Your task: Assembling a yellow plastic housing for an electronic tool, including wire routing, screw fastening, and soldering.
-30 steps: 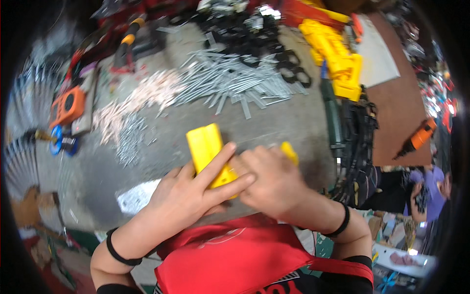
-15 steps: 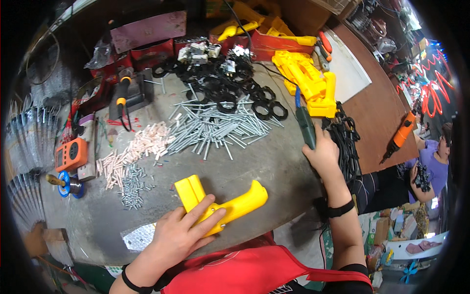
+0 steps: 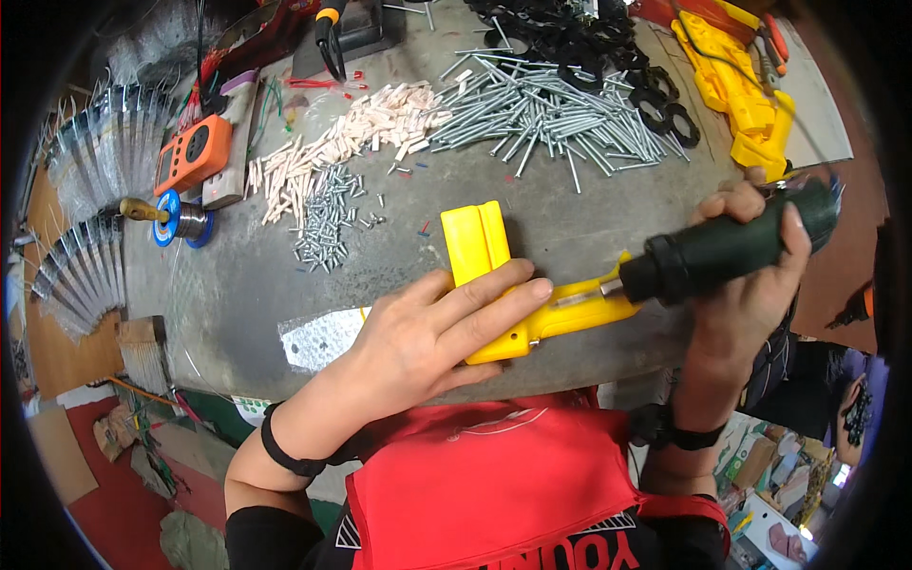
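Yellow housing (image 3: 476, 249), glossy, angled, in the grip of left hand (image 3: 423, 332), green driver (image 3: 727, 249) in right hand (image 3: 743, 306)

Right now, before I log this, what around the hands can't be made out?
All in the head view:
Yellow casing: the stretch covered by the left hand.
Right hand: much of the palm, hidden behind the dark green tool.
Metal tip: too small and blurred to tell what it touches.
Orange tool: cut off by the dark right rim.
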{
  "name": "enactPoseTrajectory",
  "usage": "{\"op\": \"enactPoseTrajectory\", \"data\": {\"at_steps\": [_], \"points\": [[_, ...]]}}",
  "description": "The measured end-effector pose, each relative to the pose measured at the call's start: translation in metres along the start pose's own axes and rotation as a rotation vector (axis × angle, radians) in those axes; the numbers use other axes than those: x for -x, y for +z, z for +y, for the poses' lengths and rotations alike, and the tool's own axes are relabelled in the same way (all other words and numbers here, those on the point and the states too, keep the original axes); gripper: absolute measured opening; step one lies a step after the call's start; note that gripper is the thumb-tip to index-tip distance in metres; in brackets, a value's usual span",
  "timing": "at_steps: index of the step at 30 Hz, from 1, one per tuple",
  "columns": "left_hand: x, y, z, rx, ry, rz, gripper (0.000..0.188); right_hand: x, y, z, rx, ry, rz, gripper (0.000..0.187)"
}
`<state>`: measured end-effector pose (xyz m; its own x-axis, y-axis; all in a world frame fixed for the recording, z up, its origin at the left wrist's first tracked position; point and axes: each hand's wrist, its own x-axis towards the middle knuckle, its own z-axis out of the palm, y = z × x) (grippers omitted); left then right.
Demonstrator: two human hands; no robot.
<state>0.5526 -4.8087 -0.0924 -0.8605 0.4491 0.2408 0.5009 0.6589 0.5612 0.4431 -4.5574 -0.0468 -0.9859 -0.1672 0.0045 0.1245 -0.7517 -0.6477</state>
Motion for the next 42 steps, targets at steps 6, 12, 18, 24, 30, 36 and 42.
{"op": "enactPoseTrajectory", "data": {"at_steps": [6,12,18,24,30,36,42], "points": [[0.006,0.007,-0.002,0.019,0.000,0.010,0.094,0.009,-0.018,0.033,-0.137,-0.030,0.126,0.038],[0.007,0.007,0.000,0.007,0.026,0.031,0.094,0.015,-0.016,0.039,-0.126,-0.078,0.197,0.032],[0.007,0.007,-0.001,0.007,0.029,0.037,0.091,0.015,-0.018,0.041,-0.116,-0.077,0.139,0.035],[0.004,0.009,-0.001,0.001,0.037,0.043,0.087,0.013,-0.025,0.045,-0.127,-0.023,0.253,0.036],[0.002,0.011,-0.002,0.021,0.067,0.075,0.088,0.014,-0.029,0.046,-0.124,-0.031,0.283,0.036],[0.008,0.013,-0.001,-0.027,-0.014,0.086,0.082,0.016,-0.023,0.052,-0.158,0.003,0.303,0.032],[0.003,0.017,-0.001,-0.002,0.040,0.152,0.086,0.017,-0.014,0.047,-0.203,0.009,0.238,0.030]]}}
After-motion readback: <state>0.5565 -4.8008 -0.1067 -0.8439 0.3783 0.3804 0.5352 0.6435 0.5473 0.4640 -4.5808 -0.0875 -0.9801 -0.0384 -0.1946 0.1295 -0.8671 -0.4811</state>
